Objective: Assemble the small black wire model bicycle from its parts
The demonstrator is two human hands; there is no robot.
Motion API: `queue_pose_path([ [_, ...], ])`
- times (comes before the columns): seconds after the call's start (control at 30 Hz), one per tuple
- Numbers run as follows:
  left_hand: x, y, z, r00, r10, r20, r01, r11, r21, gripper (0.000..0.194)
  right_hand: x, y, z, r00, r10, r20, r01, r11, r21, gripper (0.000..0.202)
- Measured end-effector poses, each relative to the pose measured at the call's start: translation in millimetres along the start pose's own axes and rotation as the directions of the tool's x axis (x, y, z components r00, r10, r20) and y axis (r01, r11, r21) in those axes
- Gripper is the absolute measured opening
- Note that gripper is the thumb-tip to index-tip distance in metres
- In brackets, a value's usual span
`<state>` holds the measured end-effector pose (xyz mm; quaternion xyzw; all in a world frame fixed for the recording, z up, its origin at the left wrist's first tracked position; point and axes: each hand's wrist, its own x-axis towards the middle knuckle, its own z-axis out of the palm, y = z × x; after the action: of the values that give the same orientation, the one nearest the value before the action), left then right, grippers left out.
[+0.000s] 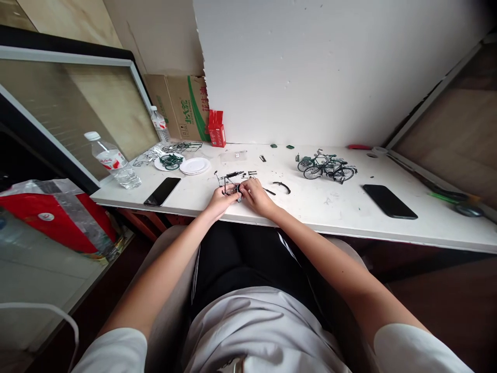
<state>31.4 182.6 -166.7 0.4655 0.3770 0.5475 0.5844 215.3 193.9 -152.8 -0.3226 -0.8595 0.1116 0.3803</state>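
Beneath a pale wall [306, 67], a long white worktop [310, 215]. Lower down at the left, beside its end, a red bag [58, 220]. Against the wall at the back, a cardboard box [179, 106] with a green stripe. On the left part of the worktop, two clear bottles [116, 166] with white caps, one well behind the other. At the near edge, around the middle, a left hand [222, 201] and a right hand [255, 195], just beside each other. Farther back, a red carton [217, 129] before the box. Face up on either side of the hands, two dark phones [163, 191]. Right of centre, two upright model bicycles [338, 170], one black, one green. Behind the left phone, two white plates [195, 166], the left one under green bicycle parts [171, 161]. Clamped in the left fingers, over the near edge, a black model-bicycle frame [233, 176]. Bunched against its near end, the right fingers; cannot tell whether pinching anything. To their right, a curved black strip [288, 188]. Smallest, near the wall, two green pieces [290, 146].
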Motion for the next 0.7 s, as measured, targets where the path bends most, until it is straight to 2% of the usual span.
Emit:
queue_pose_path([
  [0.2,-0.7,0.3,1.6,1.0,-0.009,-0.026,0.009,1.0,-0.013,0.051,-1.1,-6.6,1.2,1.0,0.004,-0.004,-0.004,0.988,-0.156,0.023],
  [0.4,-0.5,-0.1,2.8,0.999,0.009,-0.041,-0.009,1.0,0.005,0.048,-2.5,-2.8,4.2,1.0,-0.003,0.0,0.003,0.966,-0.258,0.021],
  [0.7,0.3,-2.9,0.1,0.998,0.065,0.0,-0.065,0.996,0.069,0.051,-4.1,-0.7,2.5,0.999,-0.036,-0.017,0.032,0.977,-0.21,0.015],
])
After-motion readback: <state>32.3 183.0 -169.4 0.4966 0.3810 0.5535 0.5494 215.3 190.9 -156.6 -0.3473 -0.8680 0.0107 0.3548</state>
